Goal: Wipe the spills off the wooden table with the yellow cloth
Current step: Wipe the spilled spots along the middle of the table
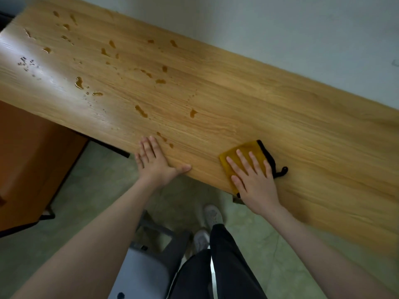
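- Yellow cloth [244, 153], folded into a small pad with a black edge trim and a black hanging loop, lies flat on the wooden table [280, 117] close to the near edge, toward the right of the view.
- Right hand [253, 178] lies palm-down on the cloth with fingers spread wide, pressing it against the wood rather than gripping it.
- Left hand [154, 159] holds nothing; it rests open and flat on the table's near edge, fingers extended and thumb stretched out along the edge, as if bracing.
- Amber spills [141, 111] dot the left and far-left part of the tabletop as many separate droplets and small puddles; the nearest drops [162, 137] sit just beside the left fingertips.
- Around the cloth the wood looks dry, though blur on the right side of the view makes that hard to confirm.
- Judged from this layout, the wiping is at an early step: the cloth is pressed down and ready, but the visible puddles remain untouched and lie well apart from it.
- Next, the pressed cloth likely needs to slide leftward and away from the body, through the nearest drops first, then in overlapping passes across the scattered patch.
- Even downward pressure would matter, so the liquid is absorbed and not smeared toward the table edge.
- Below the table, a pale floor, dark trousers and light shoes are visible.
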